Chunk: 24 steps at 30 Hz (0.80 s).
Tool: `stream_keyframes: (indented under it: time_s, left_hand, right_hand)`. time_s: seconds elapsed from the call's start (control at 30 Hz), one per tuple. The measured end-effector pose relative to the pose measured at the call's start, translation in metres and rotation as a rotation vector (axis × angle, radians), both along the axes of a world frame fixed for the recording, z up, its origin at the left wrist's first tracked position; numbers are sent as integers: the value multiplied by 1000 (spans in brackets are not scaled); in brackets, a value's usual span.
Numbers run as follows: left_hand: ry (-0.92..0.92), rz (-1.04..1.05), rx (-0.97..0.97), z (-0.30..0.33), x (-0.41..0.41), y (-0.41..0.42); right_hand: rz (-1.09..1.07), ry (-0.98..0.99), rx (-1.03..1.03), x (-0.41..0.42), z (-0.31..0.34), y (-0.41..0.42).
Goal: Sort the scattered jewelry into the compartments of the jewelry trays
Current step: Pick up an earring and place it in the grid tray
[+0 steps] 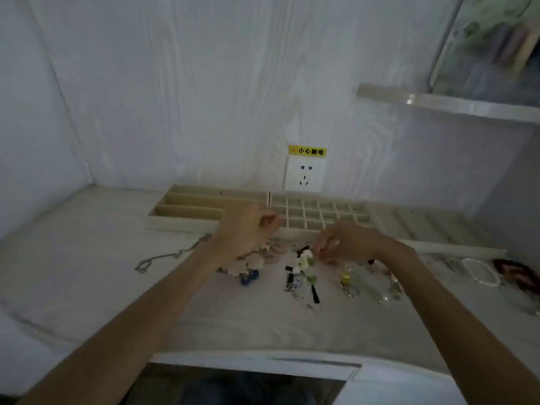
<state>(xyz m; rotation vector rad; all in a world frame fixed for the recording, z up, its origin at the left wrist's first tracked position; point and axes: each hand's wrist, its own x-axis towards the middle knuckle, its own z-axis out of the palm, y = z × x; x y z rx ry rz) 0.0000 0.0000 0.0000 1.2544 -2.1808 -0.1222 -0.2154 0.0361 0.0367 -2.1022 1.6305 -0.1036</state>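
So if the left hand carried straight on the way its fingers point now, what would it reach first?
Most likely the grid tray. The left hand has curled fingers aimed right and slightly away, towards that tray's near-left compartments, already close to its rim. Depth is unclear from this single view, so it might pass just above.

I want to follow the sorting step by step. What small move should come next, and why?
Probably lift the right hand with whatever it pinches from the pile and carry it to the grid tray just behind; its visible cells look empty. What it pinches is too blurred to name.
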Motion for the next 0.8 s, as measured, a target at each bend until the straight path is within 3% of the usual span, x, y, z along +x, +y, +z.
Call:
stream_keyframes:
  time_s: [0.13, 0.3, 0.47, 0.57, 0.67, 0.8]
  left_hand:
    - [-10, -40, 3, -4, -1, -15]
    - [-5, -199, 195, 18, -14, -33]
    - [-28, -249, 254, 9, -21, -34]
    - [-45, -276, 255, 2, -18, -29]
    - [-17, -368, 410, 2, -13, -25]
    - [-69, -451, 553, -2, -11, -20]
  right_hand:
    - [41, 28, 23, -1, 0, -19]
    - [159, 64, 29, 1, 0, -38]
    - [159, -11, 54, -3, -4, -28]
    - [168, -17, 9, 4, -18, -20]
    - [147, -91, -51, 7, -24, -17]
    - [103, -50, -190, 5, -29, -11]
